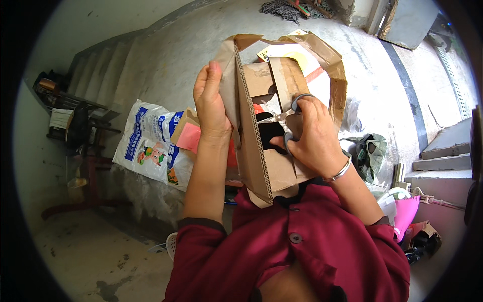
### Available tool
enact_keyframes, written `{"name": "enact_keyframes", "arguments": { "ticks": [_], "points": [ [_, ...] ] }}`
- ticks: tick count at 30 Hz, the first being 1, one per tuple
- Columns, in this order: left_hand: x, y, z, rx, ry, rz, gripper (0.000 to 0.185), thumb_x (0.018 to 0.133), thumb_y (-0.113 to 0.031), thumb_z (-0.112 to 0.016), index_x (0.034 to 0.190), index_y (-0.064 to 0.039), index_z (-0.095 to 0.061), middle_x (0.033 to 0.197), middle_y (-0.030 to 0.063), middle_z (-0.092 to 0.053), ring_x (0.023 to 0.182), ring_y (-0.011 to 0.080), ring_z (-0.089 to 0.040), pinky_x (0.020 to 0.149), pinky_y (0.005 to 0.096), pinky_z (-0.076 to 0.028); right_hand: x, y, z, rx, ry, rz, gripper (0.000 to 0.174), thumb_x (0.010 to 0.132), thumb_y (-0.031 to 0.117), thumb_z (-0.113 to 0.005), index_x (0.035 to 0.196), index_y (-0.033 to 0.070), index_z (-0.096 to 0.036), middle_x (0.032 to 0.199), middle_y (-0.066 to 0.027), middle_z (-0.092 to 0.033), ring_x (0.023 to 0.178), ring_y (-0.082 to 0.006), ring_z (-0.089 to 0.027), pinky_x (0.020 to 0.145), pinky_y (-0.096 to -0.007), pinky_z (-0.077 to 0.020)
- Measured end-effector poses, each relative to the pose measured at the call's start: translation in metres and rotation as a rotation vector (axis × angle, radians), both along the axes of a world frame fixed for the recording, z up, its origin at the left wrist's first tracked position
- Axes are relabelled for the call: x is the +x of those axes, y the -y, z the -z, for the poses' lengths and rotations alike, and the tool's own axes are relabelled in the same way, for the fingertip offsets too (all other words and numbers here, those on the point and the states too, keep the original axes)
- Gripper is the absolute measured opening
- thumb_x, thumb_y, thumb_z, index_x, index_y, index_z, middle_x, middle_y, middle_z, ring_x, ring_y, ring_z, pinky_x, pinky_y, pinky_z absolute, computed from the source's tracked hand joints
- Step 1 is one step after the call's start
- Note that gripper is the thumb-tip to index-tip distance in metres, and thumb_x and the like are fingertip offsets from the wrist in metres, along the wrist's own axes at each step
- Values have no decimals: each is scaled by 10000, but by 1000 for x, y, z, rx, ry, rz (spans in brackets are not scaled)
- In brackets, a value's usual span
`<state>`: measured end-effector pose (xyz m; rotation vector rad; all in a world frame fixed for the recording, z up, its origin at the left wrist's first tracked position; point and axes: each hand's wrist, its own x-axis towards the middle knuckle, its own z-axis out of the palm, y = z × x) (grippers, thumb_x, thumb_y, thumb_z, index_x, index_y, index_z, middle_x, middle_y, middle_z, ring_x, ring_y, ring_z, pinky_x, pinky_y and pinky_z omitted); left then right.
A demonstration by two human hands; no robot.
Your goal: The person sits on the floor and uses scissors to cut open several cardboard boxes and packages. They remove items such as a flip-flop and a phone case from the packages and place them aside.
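Observation:
A brown corrugated cardboard box (247, 132) is tilted up in front of my chest, its flaps spread apart. My left hand (212, 104) grips its left side, the thumb pointing up along a flap. In my right hand (317, 130) are scissors (289, 115) with grey handles, fingers and thumb through the loops. The scissor blades point left across an opening in the box and are parted. Cut or torn edges surround that opening, and dark and red patches show through it. Where exactly the blade tips meet the cardboard I cannot tell.
A white printed sack (145, 141) lies left of the box, beside a pink paper pad (188, 137). Beyond the box is a white and yellow carton (292, 56). Rightward are a green bag (368, 154) and a pink plastic object (406, 213). Stairs (102, 71) rise at upper left.

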<state>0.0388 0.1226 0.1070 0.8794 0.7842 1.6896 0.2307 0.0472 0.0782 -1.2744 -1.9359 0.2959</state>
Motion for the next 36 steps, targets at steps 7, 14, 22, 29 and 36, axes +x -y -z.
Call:
{"name": "enact_keyframes", "arguments": {
  "ticks": [7,14,22,29,36],
  "points": [
    [-7,-2,1,20,4,-41,219,972,-281,-537,948,-74,-607,931,14,-633,816,98,-585,741,228,-469,45,3,-18,-369,-217,10,442,770,148,-732,1088,-41,-490,904,-131,-585,802,-184,-609,697,-324,-498],
    [-42,-20,28,-1,196,161,358,1002,-355,-434,1064,-38,-590,872,62,-645,701,161,-633,599,269,-520,104,-7,16,-742,-993,-87,274,787,144,-730,978,34,-566,845,-13,-586,754,-85,-558,698,-234,-471],
    [-47,-12,38,-247,440,310,499,951,-539,-427,977,-86,-633,766,36,-658,582,164,-614,501,268,-489,60,8,64,-957,-1731,-183,300,820,110,-671,1082,-6,-582,985,-90,-649,878,-195,-657,818,-358,-562],
    [-45,2,19,-206,426,372,508,958,-542,-407,932,-83,-623,715,26,-636,573,136,-623,494,267,-504,116,6,-2,-645,-1062,-179,311,905,213,-636,1077,-9,-505,957,-132,-634,751,-149,-644,708,-271,-530],
    [-49,-9,32,-88,311,368,396,997,-415,-420,1003,-52,-580,747,46,-631,572,137,-610,503,259,-501,104,-31,19,-527,-1032,1,374,897,318,-653,1094,23,-535,1063,-115,-618,870,-151,-638,798,-294,-528]
  ]
}}
